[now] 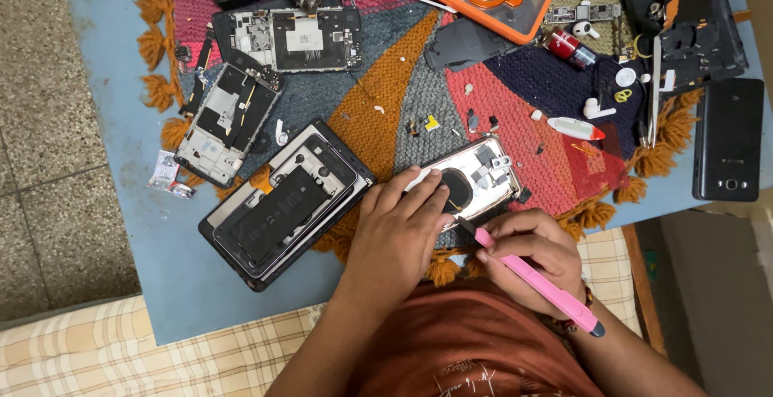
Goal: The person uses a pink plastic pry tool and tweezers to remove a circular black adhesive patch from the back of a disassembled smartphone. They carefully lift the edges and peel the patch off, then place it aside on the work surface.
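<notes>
From over the shoulder: the left hand (400, 232) lies flat on the near edge of an opened silver phone shell (471, 179), fingers spread over its lower left corner, pressing it down on the knitted mat (386, 99) rather than gripping it. The right hand (535, 252) is closed around a pink tool (535, 280), held like a pen, its dark tip touching the shell's near edge just beside the left fingertips. The shell sits at the mat's front fringe, close to the person's body.

To my eye the work is fine prying or picking at that edge. Doing it well looks to call for a steady downward press from the left hand so the shell cannot skate on the wool, and a shallow angle on the tip, so a slip would run along the frame, not into the dark round coil in the middle. The tip works very near the left fingers; keeping them behind its line would be wise.

Just left lies another open phone (286, 204) with a black battery. Tiny loose parts dot the mat nearby, easily scattered by a jolt.
</notes>
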